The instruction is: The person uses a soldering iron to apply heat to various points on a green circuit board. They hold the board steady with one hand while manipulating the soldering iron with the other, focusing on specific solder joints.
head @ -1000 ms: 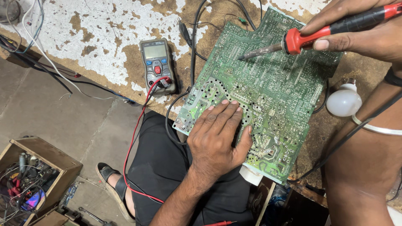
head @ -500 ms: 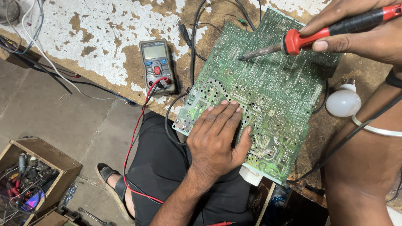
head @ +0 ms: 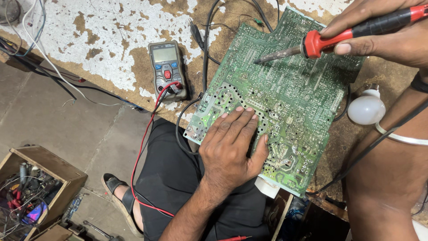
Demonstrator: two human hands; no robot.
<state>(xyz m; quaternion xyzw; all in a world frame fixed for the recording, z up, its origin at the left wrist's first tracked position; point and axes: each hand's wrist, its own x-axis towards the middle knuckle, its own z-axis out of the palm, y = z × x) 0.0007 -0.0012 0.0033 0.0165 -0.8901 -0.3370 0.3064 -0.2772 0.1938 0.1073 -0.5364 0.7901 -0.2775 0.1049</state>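
Pressing flat, the left hand point(head: 232, 149) pins the green circuit board point(head: 285, 98); the right hand point(head: 383, 33) grips a soldering iron point(head: 339, 38).

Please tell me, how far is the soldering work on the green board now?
Done: the board lies solder side up on the bench, and the meter has its leads plugged in. In hand: the left hand presses the board flat, while the right hand holds the soldering iron, its tip at the board's upper part. Whether it touches is unclear. Left: no fresh joint can be told apart.
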